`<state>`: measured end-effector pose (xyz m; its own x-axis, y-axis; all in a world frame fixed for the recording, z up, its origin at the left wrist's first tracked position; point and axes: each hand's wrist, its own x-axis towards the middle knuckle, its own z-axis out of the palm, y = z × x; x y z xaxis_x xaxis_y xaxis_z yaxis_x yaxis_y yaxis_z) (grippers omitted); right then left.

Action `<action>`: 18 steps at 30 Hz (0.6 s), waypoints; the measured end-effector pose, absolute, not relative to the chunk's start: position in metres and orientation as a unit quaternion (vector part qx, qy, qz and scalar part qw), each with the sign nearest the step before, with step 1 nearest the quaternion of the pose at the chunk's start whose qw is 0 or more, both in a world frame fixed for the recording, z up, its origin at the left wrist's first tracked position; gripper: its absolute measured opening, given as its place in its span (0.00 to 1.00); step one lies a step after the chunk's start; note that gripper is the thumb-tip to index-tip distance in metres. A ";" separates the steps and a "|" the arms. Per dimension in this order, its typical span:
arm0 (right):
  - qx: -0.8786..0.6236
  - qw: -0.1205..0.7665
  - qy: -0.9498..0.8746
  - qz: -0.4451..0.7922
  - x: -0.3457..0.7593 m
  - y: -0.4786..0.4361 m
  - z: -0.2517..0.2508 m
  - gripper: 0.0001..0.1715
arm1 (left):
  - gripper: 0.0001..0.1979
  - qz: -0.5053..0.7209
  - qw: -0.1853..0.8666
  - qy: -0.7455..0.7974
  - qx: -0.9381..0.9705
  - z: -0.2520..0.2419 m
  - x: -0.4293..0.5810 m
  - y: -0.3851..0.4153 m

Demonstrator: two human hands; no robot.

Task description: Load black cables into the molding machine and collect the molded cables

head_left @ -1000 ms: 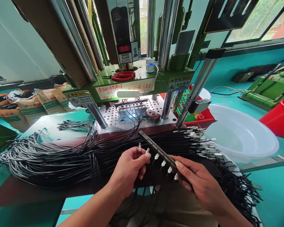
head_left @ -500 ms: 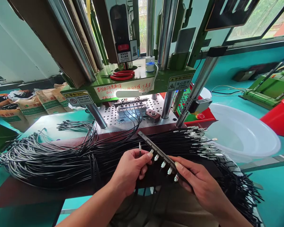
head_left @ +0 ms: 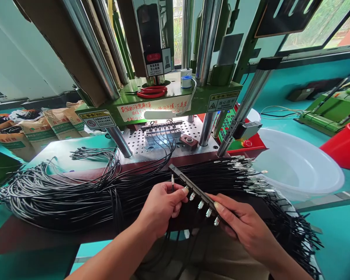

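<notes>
My right hand [head_left: 236, 217] is closed round the lower right end of a dark slotted bar [head_left: 198, 189], which slants across in front of me. Several cables with silver metal connectors [head_left: 201, 205] sit along the bar's near edge, their black leads hanging down. At the bar's upper left end, my left hand [head_left: 165, 208] pinches a black cable [head_left: 172, 182] whose metal tip points up beside the bar. The left thumb also lies against the nearest seated connector. Whether that tip touches the bar I cannot tell.
Behind my hands lies a thick bundle of black cables [head_left: 61, 198]. Beyond it, the green press [head_left: 151, 105] holds a metal mould [head_left: 163, 136] with cables in it. Red-handled pliers [head_left: 151, 91] rest on the press. A white tub [head_left: 303, 155] stands at right.
The bar has shifted very slightly to the left and down at its upper end, nearer the cable tip. Both hands keep their grips almost unmoved.
</notes>
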<state>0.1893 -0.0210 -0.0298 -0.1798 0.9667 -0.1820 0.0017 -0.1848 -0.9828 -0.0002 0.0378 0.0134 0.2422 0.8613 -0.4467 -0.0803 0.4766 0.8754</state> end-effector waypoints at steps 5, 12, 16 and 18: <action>-0.510 0.431 -0.448 0.594 0.191 -0.021 -0.034 0.26 | 0.13 0.369 0.590 0.555 0.455 0.022 -0.011 0.040; -0.514 0.424 -0.424 0.614 0.193 -0.019 -0.035 0.28 | 0.15 0.341 0.732 0.475 0.351 0.040 -0.041 0.041; -0.509 0.416 -0.438 0.613 0.192 -0.019 -0.034 0.28 | 0.10 0.289 0.700 0.513 0.404 0.032 -0.033 0.041; -0.506 0.414 -0.447 0.611 0.192 -0.019 -0.034 0.27 | 0.10 0.287 0.687 0.520 0.420 0.028 -0.026 0.041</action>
